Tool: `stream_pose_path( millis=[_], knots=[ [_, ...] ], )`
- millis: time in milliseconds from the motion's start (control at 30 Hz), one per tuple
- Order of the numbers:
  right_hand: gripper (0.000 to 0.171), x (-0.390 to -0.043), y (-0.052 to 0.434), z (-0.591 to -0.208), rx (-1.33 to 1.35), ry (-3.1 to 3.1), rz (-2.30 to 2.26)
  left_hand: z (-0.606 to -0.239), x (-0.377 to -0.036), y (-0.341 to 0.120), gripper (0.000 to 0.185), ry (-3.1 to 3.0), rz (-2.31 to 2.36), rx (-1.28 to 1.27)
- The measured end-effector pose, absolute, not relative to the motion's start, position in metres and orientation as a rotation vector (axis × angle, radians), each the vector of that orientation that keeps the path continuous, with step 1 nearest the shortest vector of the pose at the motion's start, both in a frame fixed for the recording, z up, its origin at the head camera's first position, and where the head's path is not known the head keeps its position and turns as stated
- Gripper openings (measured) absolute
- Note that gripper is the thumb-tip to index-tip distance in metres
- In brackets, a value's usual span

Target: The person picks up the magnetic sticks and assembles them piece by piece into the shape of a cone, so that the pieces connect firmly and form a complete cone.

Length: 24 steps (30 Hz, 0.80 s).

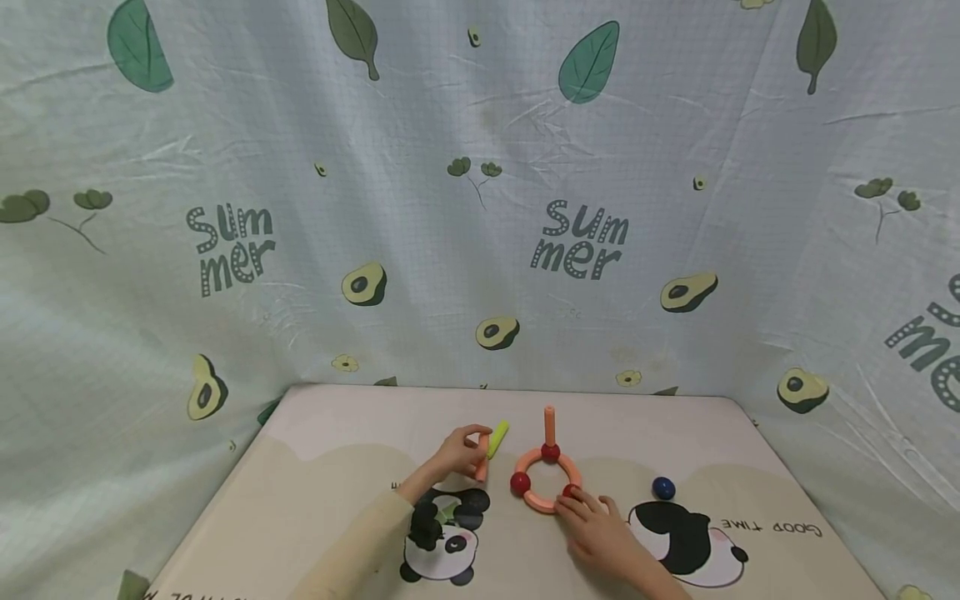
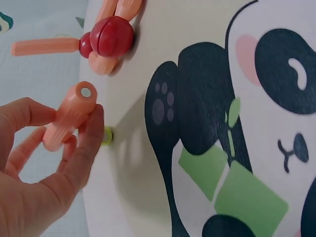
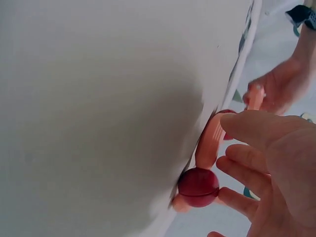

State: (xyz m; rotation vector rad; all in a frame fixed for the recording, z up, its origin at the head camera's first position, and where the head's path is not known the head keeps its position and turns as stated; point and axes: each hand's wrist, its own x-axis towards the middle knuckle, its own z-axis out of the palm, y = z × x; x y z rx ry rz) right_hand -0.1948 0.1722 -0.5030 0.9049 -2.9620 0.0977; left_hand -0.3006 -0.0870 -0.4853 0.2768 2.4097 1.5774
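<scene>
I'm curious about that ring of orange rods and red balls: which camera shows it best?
The head view: the whole ring shows. The left wrist view catches one edge; the right wrist view shows one red ball and rod.

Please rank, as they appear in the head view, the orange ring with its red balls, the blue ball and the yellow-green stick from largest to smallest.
1. Orange ring, clearly the largest.
2. Yellow-green stick, partly hidden behind the left hand.
3. Blue ball, smallest, though close to the stick's visible part, so that order is unsure.
</scene>
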Motion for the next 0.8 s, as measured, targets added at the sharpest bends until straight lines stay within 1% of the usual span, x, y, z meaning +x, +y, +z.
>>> stream_pose_path(
  millis=[167,467,667,800],
  knots=[
    [0.050,-0.191,0.170,-0.505,0.910,-3.029,0.107,-0.483,-0.299,-0.080,0.047,2.369,1.661,0.324],
    [0.049,-0.185,0.167,-0.508,1.035,-3.051,0.112,-0.480,-0.300,-0.067,0.055,2.197,1.832,0.422],
    [0.051,-0.183,0.164,-0.508,1.042,-3.113,0.112,-0.476,-0.297,-0.052,0.063,2.110,1.894,0.376],
    [0.051,-0.183,0.164,-0.509,1.049,-3.137,0.128,-0.475,-0.297,-0.042,0.060,2.095,1.945,0.327]
  ],
)
